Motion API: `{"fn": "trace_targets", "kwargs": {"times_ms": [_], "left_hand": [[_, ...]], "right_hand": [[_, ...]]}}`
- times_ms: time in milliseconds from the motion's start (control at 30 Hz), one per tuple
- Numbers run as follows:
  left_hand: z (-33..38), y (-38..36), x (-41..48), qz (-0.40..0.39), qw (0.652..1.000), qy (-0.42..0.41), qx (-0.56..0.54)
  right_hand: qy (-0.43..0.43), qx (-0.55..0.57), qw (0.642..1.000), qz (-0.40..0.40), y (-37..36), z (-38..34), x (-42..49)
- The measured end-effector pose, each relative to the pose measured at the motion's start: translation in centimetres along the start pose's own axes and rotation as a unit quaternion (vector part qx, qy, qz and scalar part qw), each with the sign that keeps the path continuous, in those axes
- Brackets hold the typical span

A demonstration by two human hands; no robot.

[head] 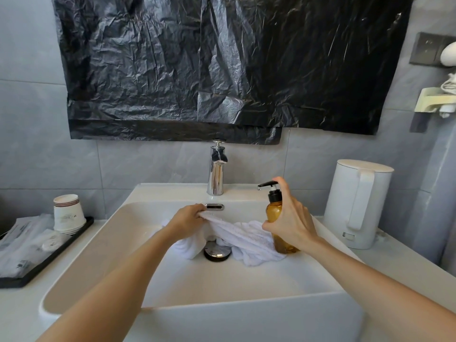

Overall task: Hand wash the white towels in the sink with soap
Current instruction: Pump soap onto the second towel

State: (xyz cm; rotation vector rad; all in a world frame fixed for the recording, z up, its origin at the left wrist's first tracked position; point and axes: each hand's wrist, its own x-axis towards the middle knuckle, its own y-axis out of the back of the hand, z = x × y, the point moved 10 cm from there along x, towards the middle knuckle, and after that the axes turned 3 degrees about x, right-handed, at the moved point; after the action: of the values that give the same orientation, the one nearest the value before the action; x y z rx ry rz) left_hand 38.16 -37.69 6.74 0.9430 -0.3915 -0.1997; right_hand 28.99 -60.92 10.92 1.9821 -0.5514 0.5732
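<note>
In the sink (pixel 172 280), below the chrome tap (pixel 216 169), the white towels (pixel 246 236) lay bunched around the drain plug (pixel 217 251). The left hand (pixel 187 218) pinched one towel's edge and held it raised off the basin floor, its grip closed on the cloth, probably to stretch a flat patch under the soap. The right hand (pixel 291 218) was wrapped round the amber soap bottle (pixel 274 213), grip closed on its body, with a finger over the black pump head. The bottle stood upright over the towels' right side, its nozzle pointing left toward the lifted cloth, and a drop seemed to hang at the tip. That suggested the soaping step was at hand.

On the worktop (pixel 17 312), a black tray (pixel 49 255) to the left held stacked paper cups (pixel 67 213) and wrapped packets, and a white kettle (pixel 357 203) stood to the right, all well apart from the basin. A black plastic sheet (pixel 222 65) covered the wall above.

The bottle showed no label. The print on the cups and packets was too small to read.
</note>
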Motion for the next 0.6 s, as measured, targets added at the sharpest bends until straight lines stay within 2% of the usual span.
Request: {"fn": "trace_targets", "kwargs": {"times_ms": [400,600], "left_hand": [[0.7,0.1,-0.5,-0.006,1.0,0.002,0.002],[0.5,0.1,-0.6,-0.006,1.0,0.002,0.011]], "right_hand": [[0.019,0.002,1.0,-0.024,0.1,-0.4,-0.1],[0.038,0.015,0.999,0.03,2.3,-2.4,1.1]]}}
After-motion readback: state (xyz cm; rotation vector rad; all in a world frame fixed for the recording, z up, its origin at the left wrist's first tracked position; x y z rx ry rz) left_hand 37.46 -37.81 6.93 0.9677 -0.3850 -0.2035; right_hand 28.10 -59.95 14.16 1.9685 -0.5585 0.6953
